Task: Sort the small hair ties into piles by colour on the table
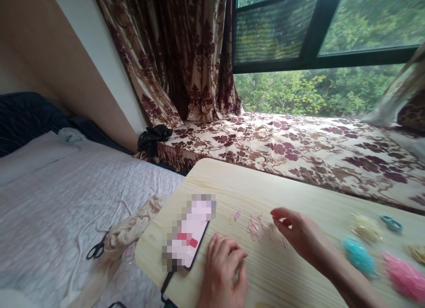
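Observation:
My left hand rests on the wooden table, fingers loosely bent and slightly apart, holding nothing. To its left lies a phone with a pink screen, partly blurred out. My right hand is raised a little above the tabletop, thumb and fingertips pinched together; anything between them is too small to make out. Between the hands is a small loose pile of thin pale pink bands. One separate pink piece lies left of that pile.
On the right are bundles of cream, teal and bright pink bands, plus a blue ring-shaped item. Black-handled scissors and beige cloth lie on the bed. A flowered window seat borders the table.

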Demonstrator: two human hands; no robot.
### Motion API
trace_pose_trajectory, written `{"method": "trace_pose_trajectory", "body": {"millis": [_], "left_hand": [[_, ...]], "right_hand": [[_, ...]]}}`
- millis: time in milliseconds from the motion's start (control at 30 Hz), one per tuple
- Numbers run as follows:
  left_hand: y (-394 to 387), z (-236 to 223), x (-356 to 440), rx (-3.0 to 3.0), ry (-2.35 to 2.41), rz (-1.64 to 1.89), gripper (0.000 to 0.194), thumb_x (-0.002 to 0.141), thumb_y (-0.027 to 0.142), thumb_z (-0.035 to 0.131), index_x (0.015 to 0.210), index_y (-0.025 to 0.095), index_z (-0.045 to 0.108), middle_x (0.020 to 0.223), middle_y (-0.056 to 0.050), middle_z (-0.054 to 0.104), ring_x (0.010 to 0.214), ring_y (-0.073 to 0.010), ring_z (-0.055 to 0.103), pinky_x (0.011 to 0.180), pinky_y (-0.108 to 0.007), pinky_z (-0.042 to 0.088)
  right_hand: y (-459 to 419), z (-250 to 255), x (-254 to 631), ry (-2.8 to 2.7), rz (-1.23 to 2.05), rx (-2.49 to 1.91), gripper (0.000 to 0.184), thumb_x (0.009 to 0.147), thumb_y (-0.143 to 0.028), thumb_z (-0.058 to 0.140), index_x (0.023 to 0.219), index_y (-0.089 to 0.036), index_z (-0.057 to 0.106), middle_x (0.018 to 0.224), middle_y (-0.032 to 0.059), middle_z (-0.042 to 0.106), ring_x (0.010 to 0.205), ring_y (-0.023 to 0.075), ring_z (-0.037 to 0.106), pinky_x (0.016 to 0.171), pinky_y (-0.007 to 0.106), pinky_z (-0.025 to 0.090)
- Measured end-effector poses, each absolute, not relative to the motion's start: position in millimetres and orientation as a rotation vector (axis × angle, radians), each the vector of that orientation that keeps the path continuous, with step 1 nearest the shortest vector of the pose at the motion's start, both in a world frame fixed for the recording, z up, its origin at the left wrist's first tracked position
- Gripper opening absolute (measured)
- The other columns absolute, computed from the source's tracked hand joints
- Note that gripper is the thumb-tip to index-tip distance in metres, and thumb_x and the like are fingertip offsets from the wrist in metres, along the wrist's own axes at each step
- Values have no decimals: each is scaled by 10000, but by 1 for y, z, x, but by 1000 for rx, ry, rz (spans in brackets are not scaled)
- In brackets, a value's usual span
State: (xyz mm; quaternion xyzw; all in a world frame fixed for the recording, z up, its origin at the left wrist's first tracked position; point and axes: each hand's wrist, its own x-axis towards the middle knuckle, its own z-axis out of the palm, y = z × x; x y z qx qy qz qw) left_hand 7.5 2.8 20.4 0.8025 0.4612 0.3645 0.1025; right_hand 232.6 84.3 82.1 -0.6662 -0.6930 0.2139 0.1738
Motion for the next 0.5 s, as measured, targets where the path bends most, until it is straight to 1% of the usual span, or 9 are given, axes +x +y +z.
{"method": "trace_pose_trajectory", "body": {"millis": [100, 233, 300, 367, 500], "left_hand": [[1, 22, 8, 2366, 1369, 1074, 335, 770, 49, 525, 1047, 229, 579, 960, -45, 656, 948, -218, 660, 1032, -521, 472], [1, 22, 8, 2340, 1372, 1065, 330, 781, 50, 519, 1049, 233, 577, 971, -49, 656, 966, -220, 655, 1046, -535, 458], [1, 22, 8, 2325, 1375, 1070, 327, 788, 52, 516, 1052, 234, 579, 978, -51, 655, 975, -221, 651, 1055, -537, 451], [1, 23, 8, 2312, 1372, 1057, 326, 797, 54, 513, 1061, 234, 578, 989, -54, 653, 988, -220, 645, 1067, -541, 439], [-1, 27, 9, 2272, 1363, 1071, 313, 805, 46, 498, 1048, 229, 569, 985, -48, 647, 986, -215, 637, 1067, -549, 425]], "right_hand": [[80, 83, 223, -2060, 532, -1870, 227, 789, -300, 500, 707, -254, 707, 774, 37, 728, 650, 180, 648, 593, 285, 400], [80, 80, 213, -2120, 470, -1858, 198, 777, -276, 535, 619, -233, 646, 741, 35, 668, 610, 156, 575, 555, 278, 321], [81, 79, 212, -2124, 481, -1843, 209, 774, -248, 523, 585, -227, 609, 704, 28, 639, 595, 146, 549, 557, 277, 315], [82, 80, 214, -2105, 526, -1832, 231, 784, -264, 505, 572, -225, 588, 683, 27, 625, 587, 146, 541, 565, 281, 327], [81, 90, 228, -2015, 721, -1809, 302, 794, -423, 478, 607, -227, 611, 608, 28, 605, 552, 160, 533, 542, 287, 363]]}}
